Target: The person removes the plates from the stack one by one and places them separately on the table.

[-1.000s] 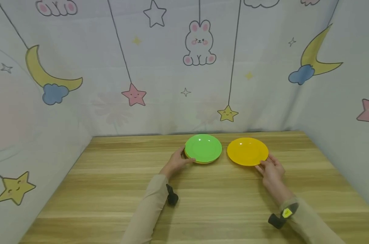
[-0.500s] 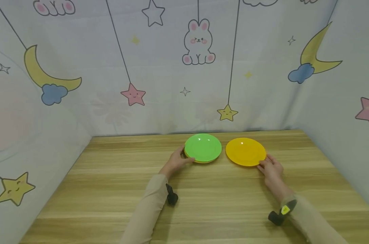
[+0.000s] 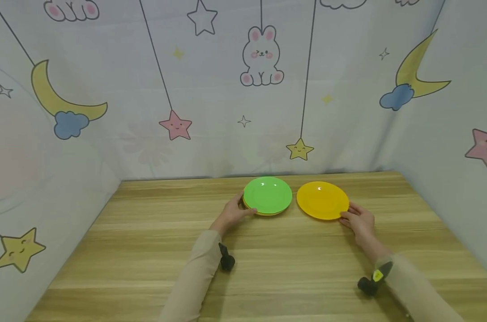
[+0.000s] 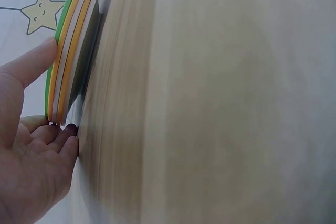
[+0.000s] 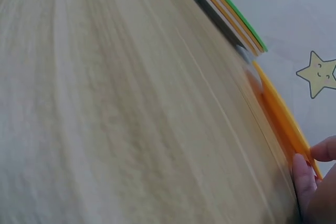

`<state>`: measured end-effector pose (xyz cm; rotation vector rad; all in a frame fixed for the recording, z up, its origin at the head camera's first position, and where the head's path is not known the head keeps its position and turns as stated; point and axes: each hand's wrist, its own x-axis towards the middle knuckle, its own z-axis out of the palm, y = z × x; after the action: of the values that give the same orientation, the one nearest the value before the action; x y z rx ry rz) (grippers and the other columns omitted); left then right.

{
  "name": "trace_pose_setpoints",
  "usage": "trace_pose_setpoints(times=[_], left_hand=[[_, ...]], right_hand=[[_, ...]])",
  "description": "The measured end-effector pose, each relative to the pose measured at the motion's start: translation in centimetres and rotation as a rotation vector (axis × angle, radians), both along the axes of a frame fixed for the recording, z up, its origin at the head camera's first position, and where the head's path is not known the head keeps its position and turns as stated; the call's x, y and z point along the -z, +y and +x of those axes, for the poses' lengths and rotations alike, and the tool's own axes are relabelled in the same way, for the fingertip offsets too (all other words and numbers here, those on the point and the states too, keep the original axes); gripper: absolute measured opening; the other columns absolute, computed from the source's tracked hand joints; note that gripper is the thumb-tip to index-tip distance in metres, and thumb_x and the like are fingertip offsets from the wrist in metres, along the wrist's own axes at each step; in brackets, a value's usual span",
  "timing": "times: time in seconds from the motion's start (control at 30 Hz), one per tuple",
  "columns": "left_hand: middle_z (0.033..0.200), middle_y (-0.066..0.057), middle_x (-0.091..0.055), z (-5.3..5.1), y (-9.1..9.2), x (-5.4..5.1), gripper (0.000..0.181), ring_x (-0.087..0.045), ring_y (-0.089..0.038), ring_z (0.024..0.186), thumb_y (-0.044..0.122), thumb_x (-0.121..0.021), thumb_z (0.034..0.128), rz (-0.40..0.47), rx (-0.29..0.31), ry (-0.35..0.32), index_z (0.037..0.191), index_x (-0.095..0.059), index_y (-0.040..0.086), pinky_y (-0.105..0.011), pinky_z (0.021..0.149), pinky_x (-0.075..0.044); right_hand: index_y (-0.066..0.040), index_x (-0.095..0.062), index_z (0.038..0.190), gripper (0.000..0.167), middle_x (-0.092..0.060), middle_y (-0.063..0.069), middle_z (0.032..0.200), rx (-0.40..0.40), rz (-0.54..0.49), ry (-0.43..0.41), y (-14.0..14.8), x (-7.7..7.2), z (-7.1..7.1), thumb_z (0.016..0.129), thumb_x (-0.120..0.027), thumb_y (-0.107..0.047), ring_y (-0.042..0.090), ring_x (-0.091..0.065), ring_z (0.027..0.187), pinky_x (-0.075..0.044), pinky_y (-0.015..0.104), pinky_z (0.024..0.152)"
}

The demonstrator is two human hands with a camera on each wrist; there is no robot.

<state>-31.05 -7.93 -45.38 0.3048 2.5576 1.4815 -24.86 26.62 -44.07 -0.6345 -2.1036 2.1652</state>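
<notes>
Orange plate [image 3: 322,200] shifted slightly left vs. the earlier frames, now closer to the plate stack [image 4: 65,51]; right hand [image 3: 359,221] moved along with it. Left hand [image 3: 231,214] and stack about the same place as before.

Right hand pinches the orange plate at its near right rim, thumb [image 5: 324,149] on top, fingers [image 5: 302,174] underneath. Can't tell if the plate's base touches the desk [image 3: 288,268]. Plate faces up, just right of the stack, narrow gap between them in the head view.

Left hand holds the stack at its left near edge: thumb on the green rim, other fingers curled at the lower edge. Green plate [image 3: 267,195] on top, orange and pale rims layered below. Stack and orange plate both near the far edge of the wood-grain desk.

Beige sleeves [image 3: 191,281] on both arms, black device [image 3: 227,261] at left wrist, another at right. White backdrop [image 3: 211,85] behind, printed with stars, moons and a rabbit.
</notes>
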Motion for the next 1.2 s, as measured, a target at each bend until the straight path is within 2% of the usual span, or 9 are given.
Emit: trace_pose_setpoints(times=[0.47,0.87,1.2], left_hand=[[0.146,-0.014,-0.027,-0.1,0.0,0.0,0.087,-0.023,-0.027,0.134,0.031,-0.07,0.0797,-0.013,-0.006,0.007,0.144,-0.018,0.001,-0.04,0.11,-0.022],[0.146,-0.013,-0.027,0.2,0.1,-0.3,0.086,-0.023,-0.026,0.135,0.029,-0.07,0.0797,-0.018,-0.01,0.012,0.144,-0.019,0.003,-0.039,0.11,-0.021],[0.147,-0.012,-0.025,0.3,0.1,-0.3,0.085,-0.022,-0.025,0.135,0.028,-0.07,0.0798,-0.004,-0.006,0.013,0.144,-0.019,0.004,-0.038,0.11,-0.02]], right_hand=[[0.008,-0.031,0.137,0.058,-0.039,0.029,0.134,-0.081,0.281,-0.006,0.6,0.3,-0.4,0.086,-0.056,-0.004,-0.009,-0.052,0.065,-0.053,0.015,0.062],[0.011,-0.038,0.131,0.055,-0.042,0.031,0.13,-0.094,0.358,0.023,1.0,0.5,-0.4,0.082,-0.059,-0.004,-0.01,-0.051,0.062,-0.053,0.016,0.06],[0.01,-0.035,0.133,0.057,-0.04,0.029,0.132,-0.12,0.341,0.023,1.1,0.4,-0.4,0.084,-0.059,-0.006,-0.01,-0.05,0.069,-0.053,0.017,0.064]])
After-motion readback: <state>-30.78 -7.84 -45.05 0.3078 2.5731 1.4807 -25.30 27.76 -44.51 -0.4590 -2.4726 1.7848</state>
